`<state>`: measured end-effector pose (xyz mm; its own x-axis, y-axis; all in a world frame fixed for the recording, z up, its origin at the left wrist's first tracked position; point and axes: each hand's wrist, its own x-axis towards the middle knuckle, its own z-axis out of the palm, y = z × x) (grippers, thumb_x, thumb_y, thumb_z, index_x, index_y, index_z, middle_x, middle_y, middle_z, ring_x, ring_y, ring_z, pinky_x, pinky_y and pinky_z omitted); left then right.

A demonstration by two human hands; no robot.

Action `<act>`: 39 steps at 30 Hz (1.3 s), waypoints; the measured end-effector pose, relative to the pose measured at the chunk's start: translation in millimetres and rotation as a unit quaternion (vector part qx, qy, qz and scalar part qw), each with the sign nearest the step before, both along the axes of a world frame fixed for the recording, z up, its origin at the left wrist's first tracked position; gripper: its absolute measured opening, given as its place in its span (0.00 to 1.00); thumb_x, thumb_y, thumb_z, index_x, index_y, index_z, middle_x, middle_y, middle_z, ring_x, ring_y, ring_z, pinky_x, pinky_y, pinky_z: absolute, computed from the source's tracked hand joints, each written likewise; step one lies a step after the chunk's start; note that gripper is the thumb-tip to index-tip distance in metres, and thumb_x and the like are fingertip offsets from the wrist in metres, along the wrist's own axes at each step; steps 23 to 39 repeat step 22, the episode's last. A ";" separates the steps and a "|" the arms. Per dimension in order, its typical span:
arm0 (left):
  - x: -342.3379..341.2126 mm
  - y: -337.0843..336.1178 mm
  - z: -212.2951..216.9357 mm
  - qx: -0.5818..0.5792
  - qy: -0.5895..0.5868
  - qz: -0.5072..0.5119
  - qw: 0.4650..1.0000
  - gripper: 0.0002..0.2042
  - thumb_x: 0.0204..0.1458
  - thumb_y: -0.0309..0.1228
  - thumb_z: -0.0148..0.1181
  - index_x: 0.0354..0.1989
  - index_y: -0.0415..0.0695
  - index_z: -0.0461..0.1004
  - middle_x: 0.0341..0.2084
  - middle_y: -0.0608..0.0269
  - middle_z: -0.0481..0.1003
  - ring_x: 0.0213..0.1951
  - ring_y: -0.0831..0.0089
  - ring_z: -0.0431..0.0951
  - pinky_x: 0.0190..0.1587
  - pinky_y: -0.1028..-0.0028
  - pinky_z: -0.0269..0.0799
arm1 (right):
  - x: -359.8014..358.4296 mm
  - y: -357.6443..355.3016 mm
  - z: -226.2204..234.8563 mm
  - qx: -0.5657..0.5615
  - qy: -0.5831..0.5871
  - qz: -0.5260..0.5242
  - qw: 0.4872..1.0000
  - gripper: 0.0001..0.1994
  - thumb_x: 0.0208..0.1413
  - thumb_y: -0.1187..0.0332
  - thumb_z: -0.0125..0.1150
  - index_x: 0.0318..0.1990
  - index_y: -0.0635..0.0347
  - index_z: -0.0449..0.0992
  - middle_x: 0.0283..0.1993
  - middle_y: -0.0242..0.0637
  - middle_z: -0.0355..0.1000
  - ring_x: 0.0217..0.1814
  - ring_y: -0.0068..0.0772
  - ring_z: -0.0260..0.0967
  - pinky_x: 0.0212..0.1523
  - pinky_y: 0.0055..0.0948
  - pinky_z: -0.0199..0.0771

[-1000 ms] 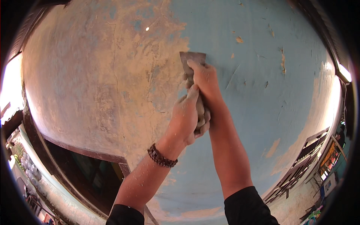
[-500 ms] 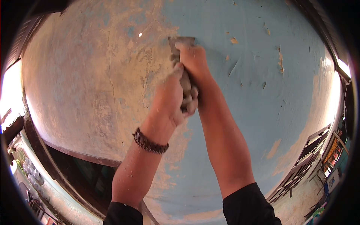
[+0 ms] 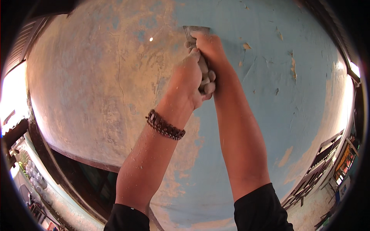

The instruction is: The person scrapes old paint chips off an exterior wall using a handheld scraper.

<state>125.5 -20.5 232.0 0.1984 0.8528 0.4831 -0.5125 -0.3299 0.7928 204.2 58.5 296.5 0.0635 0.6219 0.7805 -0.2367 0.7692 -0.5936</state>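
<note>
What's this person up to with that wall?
A person is working a flat metal scraper against a painted wall, both hands wrapped around its handle. The right hand sits nearest the blade and the left hand, with a beaded bracelet on its wrist, grips just behind it. To the left of the hands the blue paint is largely off, leaving bare tan plaster; to the right the wall is mostly blue with a few chips.

Far off at the lower right edge, below a dark louvred window, hangs a small rectangular orange-and-yellow sign [image 3: 344,161], with a blue box-like package [image 3: 340,194] just beneath it; both are blurred.
</note>
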 end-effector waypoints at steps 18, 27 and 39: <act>0.8 15.2 -134.0 -0.083 0.010 -0.046 0.995 0.15 0.62 0.51 0.42 0.34 0.53 0.66 0.15 0.68 0.68 0.10 0.79 0.64 0.08 0.80 0.55 | 6.3 16.2 -136.5 0.030 -0.086 -0.269 0.959 0.13 0.54 0.65 0.50 0.29 0.67 0.76 0.26 0.50 0.75 0.31 0.44 0.76 0.30 0.38 0.71; 12.5 -8.4 -219.6 -0.106 0.012 -0.066 0.992 0.27 0.63 0.50 0.39 0.66 0.52 0.51 0.15 0.69 0.66 0.09 0.80 0.62 0.08 0.80 0.58 | 12.5 -15.0 -227.8 0.012 -0.010 -0.152 0.988 0.17 0.52 0.61 0.59 0.42 0.69 0.76 0.38 0.40 0.76 0.42 0.31 0.72 0.46 0.25 0.68; 12.5 -8.4 -219.6 -0.106 0.012 -0.066 0.992 0.27 0.63 0.50 0.39 0.66 0.52 0.51 0.15 0.69 0.66 0.09 0.80 0.62 0.08 0.80 0.58 | 12.5 -15.0 -227.8 0.012 -0.010 -0.152 0.988 0.17 0.52 0.61 0.59 0.42 0.69 0.76 0.38 0.40 0.76 0.42 0.31 0.72 0.46 0.25 0.68</act>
